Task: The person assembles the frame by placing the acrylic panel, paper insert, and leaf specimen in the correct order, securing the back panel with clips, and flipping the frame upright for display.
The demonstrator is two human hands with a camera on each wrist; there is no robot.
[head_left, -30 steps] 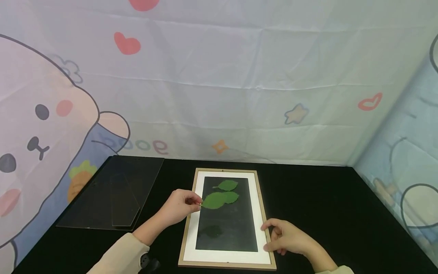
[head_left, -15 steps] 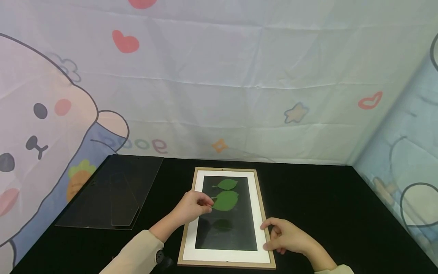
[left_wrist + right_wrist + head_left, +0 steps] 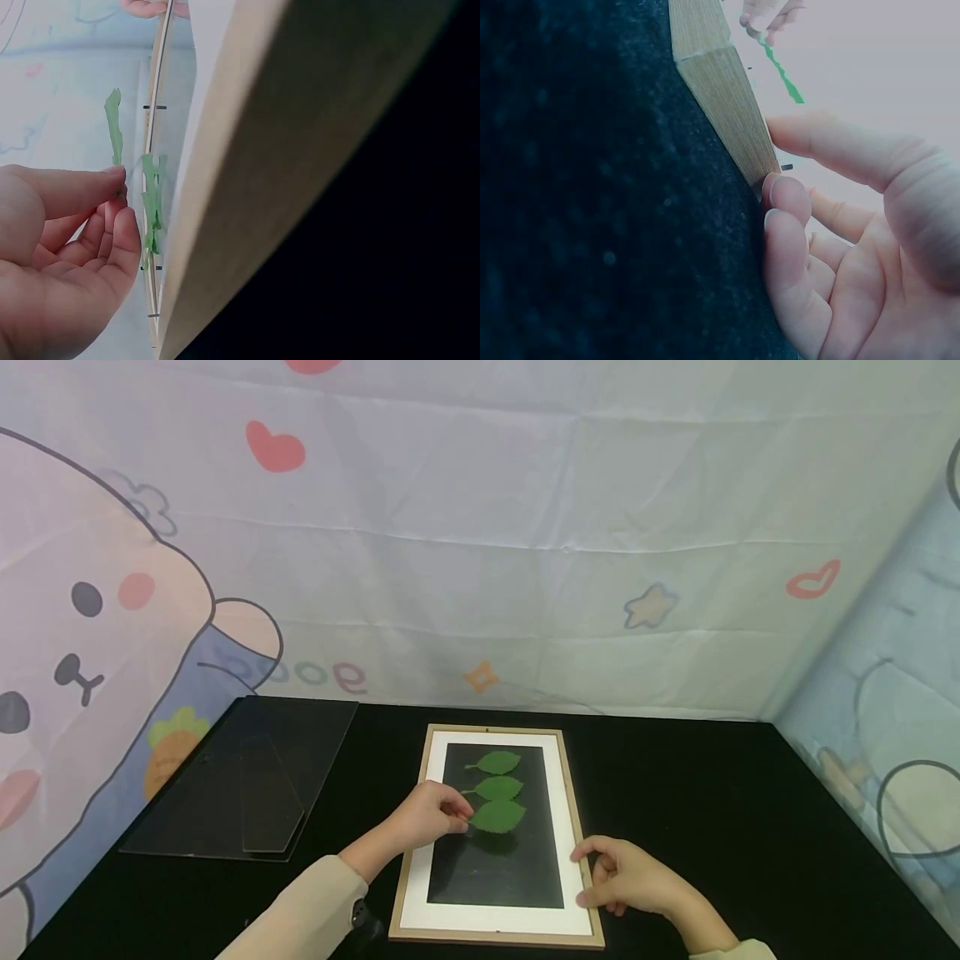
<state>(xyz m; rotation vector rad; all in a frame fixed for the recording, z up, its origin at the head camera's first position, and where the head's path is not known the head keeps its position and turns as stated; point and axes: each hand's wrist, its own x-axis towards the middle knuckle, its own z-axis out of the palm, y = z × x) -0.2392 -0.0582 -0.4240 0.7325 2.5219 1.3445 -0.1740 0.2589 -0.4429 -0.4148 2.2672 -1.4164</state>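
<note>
A wooden picture frame (image 3: 495, 937) with a white mat (image 3: 450, 917) lies flat on the black table. Two green leaves, an upper leaf (image 3: 498, 762) and a lower leaf (image 3: 498, 788), rest on its dark central window. My left hand (image 3: 431, 815) pinches a third leaf (image 3: 497, 817) by the stem, between thumb and fingertips. This leaf hangs a little above the surface, apart from it in the left wrist view, with its dark reflection beneath. My right hand (image 3: 637, 881) grips the frame's right side, thumb and fingers at the wooden edge.
A large clear sheet (image 3: 187, 793) lies on the left of the table, with a smaller angular clear piece (image 3: 272, 814) on it. Behind the black table (image 3: 675, 793) hangs a printed cloth (image 3: 450, 527).
The left hand has carried its leaf rightward over the window and then slightly toward me, uncovering the lower resting leaf. The right hand and frame have stayed in place.
</note>
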